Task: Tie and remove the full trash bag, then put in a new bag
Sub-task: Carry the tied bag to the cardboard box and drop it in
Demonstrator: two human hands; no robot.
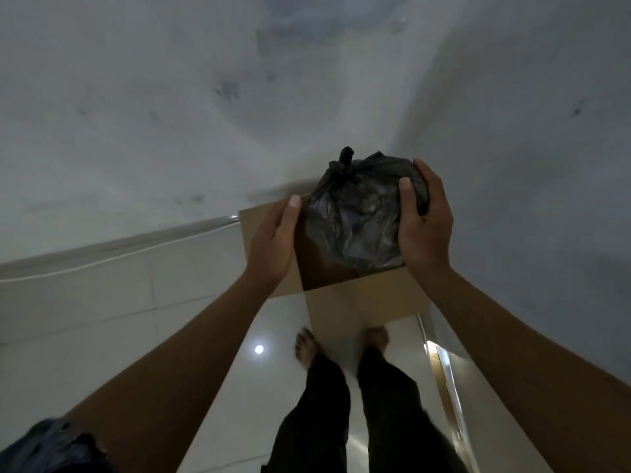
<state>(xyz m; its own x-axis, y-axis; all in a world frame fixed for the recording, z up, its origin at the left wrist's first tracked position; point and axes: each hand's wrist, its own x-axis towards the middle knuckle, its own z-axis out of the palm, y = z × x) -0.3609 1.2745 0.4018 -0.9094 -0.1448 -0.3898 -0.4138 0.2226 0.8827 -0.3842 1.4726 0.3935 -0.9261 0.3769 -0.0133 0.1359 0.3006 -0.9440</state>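
Observation:
A full black trash bag (355,213), knotted at the top, hangs above an open cardboard box (358,302) that stands in the corner of the room. My right hand (423,220) grips the bag's right side, thumb on its front and fingers curled over the back. My left hand (273,247) is at the bag's left side with its thumb raised beside the plastic; whether its fingers touch the bag is hidden. The box's inside is dark and mostly covered by the bag.
White walls (170,114) meet in a corner right behind the box. The floor (102,319) is glossy white tile with a lamp reflection. My bare feet (307,349) stand just in front of the box. A doorframe edge (447,380) runs along the right.

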